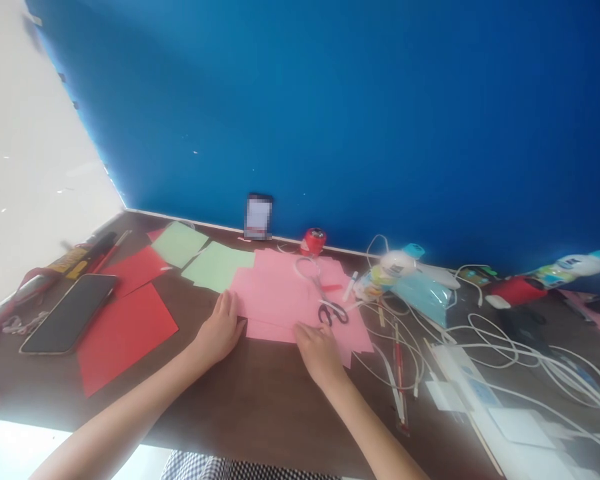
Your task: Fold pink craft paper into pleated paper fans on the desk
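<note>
Pink paper pile, two green sheets, one scissors

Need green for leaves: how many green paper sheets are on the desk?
2. One green sheet lies near the wall; the second green sheet lies beside it, touching the pink sheets. Others may be hidden.

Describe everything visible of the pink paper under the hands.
The pink paper is a loose spread of several thin, matte sheets, overlapping unevenly and lying flat on the dark brown table. The left hand rests flat on its near left corner, the right hand on its near edge. Black-handled scissors lie on top; pale green sheets adjoin its far left side.
</note>
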Motion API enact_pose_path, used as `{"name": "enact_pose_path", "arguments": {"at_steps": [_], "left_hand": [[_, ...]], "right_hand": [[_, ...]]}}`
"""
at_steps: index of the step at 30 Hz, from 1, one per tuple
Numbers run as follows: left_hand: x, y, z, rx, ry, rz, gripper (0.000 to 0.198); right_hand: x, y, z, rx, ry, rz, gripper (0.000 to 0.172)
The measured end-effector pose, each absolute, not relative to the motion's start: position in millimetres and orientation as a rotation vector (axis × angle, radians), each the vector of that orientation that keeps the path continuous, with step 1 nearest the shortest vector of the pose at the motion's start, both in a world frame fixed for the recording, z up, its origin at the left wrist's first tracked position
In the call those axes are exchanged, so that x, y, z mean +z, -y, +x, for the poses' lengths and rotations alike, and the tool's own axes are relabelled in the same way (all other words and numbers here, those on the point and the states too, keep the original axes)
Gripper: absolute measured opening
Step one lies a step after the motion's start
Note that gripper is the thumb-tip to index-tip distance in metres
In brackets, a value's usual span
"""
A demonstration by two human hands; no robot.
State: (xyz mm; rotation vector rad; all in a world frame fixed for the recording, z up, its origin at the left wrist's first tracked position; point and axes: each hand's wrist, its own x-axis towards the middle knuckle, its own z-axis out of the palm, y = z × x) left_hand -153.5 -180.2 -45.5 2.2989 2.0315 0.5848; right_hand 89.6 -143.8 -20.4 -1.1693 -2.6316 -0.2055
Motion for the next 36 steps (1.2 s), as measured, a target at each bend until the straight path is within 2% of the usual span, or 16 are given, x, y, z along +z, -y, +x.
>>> {"name": "enact_pose_path", "arguments": {"at_steps": [4, 7, 14, 24, 36], "left_hand": [[-26, 170, -168, 0.534, -1.888, 2.289, 0.032], [-17, 161, -180, 0.531, -1.738, 2.398, 0.022], [-30, 146, -199, 0.775, -1.513, 2.483, 0.031], [-28, 143, -201, 0.812, -1.436, 2.438, 0.033], [-22, 144, -197, 0.802, -1.368, 2.312, 0.031]], "right_hand": [[-18, 136, 94, -0.398, 2.736, -0.976, 0.031], [-20, 128, 99, -0.350, 2.696, -0.910, 0.025], [-17, 106, 100, 0.112, 2.548, -0.988, 0.020], [-29, 106, 92, 0.028, 2.576, -0.973, 0.028], [-24, 111, 93, 0.206, 2.459, -1.095, 0.022]]}}
